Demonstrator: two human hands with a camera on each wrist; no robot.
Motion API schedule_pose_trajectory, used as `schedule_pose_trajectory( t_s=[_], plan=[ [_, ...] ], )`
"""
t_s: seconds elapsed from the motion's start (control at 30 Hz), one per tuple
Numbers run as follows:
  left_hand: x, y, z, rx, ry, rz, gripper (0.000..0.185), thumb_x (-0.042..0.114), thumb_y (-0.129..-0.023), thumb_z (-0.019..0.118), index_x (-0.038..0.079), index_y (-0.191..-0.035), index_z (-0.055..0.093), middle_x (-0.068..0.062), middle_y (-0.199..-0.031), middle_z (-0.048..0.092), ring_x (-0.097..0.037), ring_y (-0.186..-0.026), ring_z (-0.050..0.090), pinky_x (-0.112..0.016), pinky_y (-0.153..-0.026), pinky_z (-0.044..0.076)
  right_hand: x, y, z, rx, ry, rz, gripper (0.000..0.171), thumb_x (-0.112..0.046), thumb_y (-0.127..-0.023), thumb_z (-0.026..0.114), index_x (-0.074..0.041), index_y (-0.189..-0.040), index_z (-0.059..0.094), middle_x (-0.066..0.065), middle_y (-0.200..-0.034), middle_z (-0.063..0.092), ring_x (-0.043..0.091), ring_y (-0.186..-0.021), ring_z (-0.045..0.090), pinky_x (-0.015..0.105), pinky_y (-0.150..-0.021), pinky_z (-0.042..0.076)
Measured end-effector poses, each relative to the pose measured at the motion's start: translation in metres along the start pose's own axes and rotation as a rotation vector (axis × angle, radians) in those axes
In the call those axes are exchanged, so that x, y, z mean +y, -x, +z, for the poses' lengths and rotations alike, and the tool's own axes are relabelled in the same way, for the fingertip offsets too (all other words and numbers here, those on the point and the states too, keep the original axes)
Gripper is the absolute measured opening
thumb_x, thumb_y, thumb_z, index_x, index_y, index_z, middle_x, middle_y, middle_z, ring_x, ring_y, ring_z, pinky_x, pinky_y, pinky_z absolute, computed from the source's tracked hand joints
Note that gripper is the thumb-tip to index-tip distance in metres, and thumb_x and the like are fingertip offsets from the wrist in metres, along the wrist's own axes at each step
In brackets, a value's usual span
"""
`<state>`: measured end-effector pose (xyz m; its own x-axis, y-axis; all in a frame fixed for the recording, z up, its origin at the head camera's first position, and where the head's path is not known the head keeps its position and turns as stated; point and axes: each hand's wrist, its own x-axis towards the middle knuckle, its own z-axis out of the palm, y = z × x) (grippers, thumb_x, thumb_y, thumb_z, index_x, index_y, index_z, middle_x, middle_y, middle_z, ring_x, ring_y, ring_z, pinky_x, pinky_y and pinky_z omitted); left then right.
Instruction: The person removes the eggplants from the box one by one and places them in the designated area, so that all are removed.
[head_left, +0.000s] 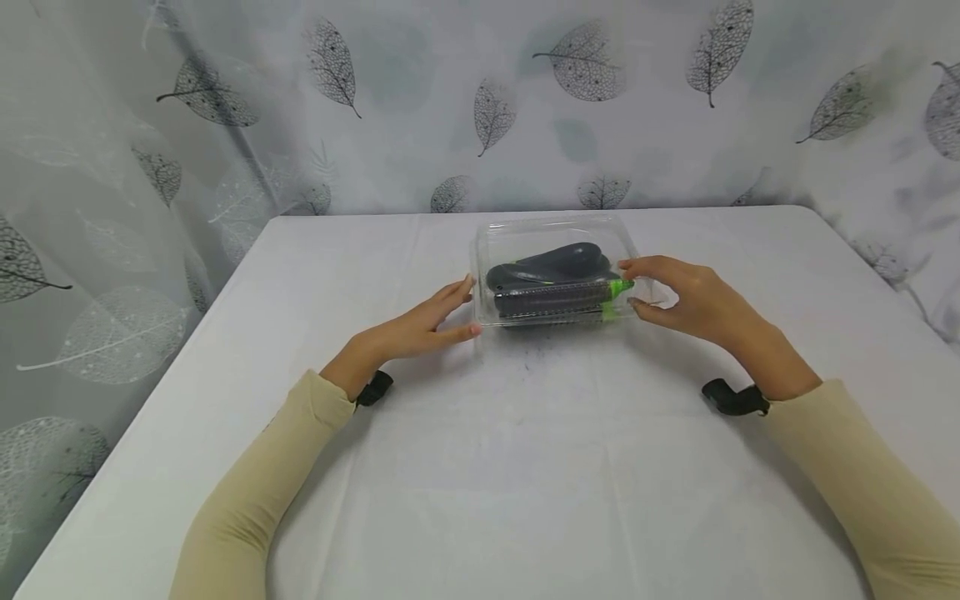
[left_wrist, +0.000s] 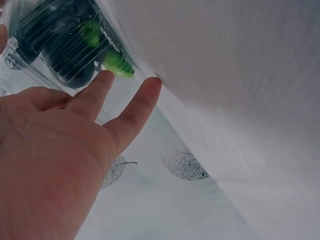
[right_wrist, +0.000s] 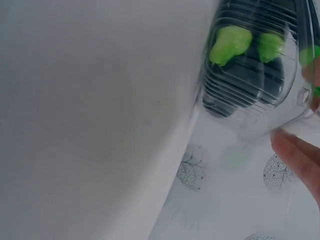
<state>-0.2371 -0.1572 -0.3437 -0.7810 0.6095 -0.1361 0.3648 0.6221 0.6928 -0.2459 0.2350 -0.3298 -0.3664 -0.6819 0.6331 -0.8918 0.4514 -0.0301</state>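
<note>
Two hands at a clear box of aubergines.

The box (head_left: 555, 279) sat closed on the white table (head_left: 480, 467), towards its far edge, dark aubergines (head_left: 558, 275) with green stems inside. The left hand (head_left: 420, 327) lay open, straight fingertips at the box's left side. The right hand (head_left: 690, 302) curled finger and thumb round its right end.

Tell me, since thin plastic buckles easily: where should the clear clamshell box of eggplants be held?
Probably by its two short ends, hands coming from either side. The clear clamshell box lies flat and wide, with the left hand and right hand already flanking it.
</note>
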Motion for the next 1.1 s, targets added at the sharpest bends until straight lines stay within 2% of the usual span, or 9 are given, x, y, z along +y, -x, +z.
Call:
schedule_pose_trajectory(
  t_s=[0.07, 0.17, 0.3, 0.4, 0.5, 0.8, 1.1],
  plan=[
    [0.0, -0.001, 0.0, 0.0, -0.004, 0.003, 0.086, 0.046, -0.099, 0.054, 0.023, -0.158, -0.005, -0.002, -0.163, 0.01, -0.021, -0.148, 0.018, -0.05, -0.115, 0.025, -0.001, -0.002, 0.002, 0.02, 0.051, -0.004, 0.041, 0.0, -0.068, 0.077, 0.003, -0.107, 0.064, 0.016, -0.114, 0.068, 0.032, -0.099, 0.066, 0.027, -0.087, 0.052],
    [0.001, -0.001, 0.0, 0.002, -0.01, 0.002, 0.086, 0.045, -0.099, 0.054, 0.022, -0.158, -0.004, -0.003, -0.163, 0.009, -0.021, -0.148, 0.017, -0.05, -0.116, 0.024, -0.003, -0.006, 0.006, 0.047, 0.129, -0.001, 0.037, -0.011, -0.071, 0.075, 0.002, -0.105, 0.065, 0.016, -0.108, 0.067, 0.038, -0.103, 0.062, 0.05, -0.084, 0.051],
    [0.001, -0.001, -0.001, 0.001, -0.009, -0.001, 0.085, 0.045, -0.099, 0.054, 0.023, -0.158, -0.004, -0.003, -0.163, 0.008, -0.02, -0.148, 0.017, -0.05, -0.116, 0.022, -0.007, -0.011, 0.01, 0.052, 0.154, 0.013, 0.037, -0.011, -0.072, 0.076, 0.002, -0.104, 0.064, 0.018, -0.106, 0.065, 0.043, -0.109, 0.057, 0.06, -0.095, 0.042],
    [0.002, -0.001, -0.001, -0.001, -0.013, -0.003, 0.085, 0.044, -0.099, 0.053, 0.022, -0.158, -0.004, -0.003, -0.163, 0.007, -0.02, -0.148, 0.017, -0.049, -0.117, 0.021, -0.01, -0.014, 0.013, 0.039, 0.157, 0.016, 0.042, -0.01, -0.069, 0.081, 0.002, -0.105, 0.064, 0.018, -0.108, 0.064, 0.039, -0.107, 0.058, 0.06, -0.101, 0.038],
    [0.002, 0.0, -0.001, -0.004, -0.016, -0.003, 0.084, 0.043, -0.1, 0.053, 0.021, -0.158, -0.004, -0.004, -0.163, 0.008, -0.02, -0.148, 0.017, -0.049, -0.117, 0.02, -0.013, -0.017, 0.016, 0.034, 0.157, 0.006, 0.046, -0.011, -0.067, 0.084, 0.002, -0.106, 0.064, 0.018, -0.11, 0.065, 0.036, -0.104, 0.06, 0.061, -0.1, 0.039],
    [0.001, -0.001, -0.001, -0.002, -0.007, 0.01, 0.084, 0.042, -0.1, 0.053, 0.019, -0.158, -0.004, -0.002, -0.163, 0.008, -0.018, -0.148, 0.018, -0.048, -0.117, 0.021, -0.018, -0.028, 0.024, 0.063, 0.139, -0.047, 0.044, -0.014, -0.07, 0.084, 0.001, -0.107, 0.066, 0.017, -0.109, 0.066, 0.038, -0.101, 0.061, 0.055, -0.09, 0.047],
    [0.002, -0.001, -0.001, -0.007, -0.008, 0.012, 0.084, 0.042, -0.1, 0.052, 0.018, -0.158, -0.004, -0.001, -0.163, 0.009, -0.018, -0.148, 0.02, -0.048, -0.117, 0.021, -0.023, -0.039, 0.028, 0.037, 0.2, -0.099, 0.044, -0.016, -0.07, 0.085, 0.0, -0.107, 0.066, 0.017, -0.107, 0.067, 0.04, -0.099, 0.064, 0.053, -0.084, 0.051]
  ],
)
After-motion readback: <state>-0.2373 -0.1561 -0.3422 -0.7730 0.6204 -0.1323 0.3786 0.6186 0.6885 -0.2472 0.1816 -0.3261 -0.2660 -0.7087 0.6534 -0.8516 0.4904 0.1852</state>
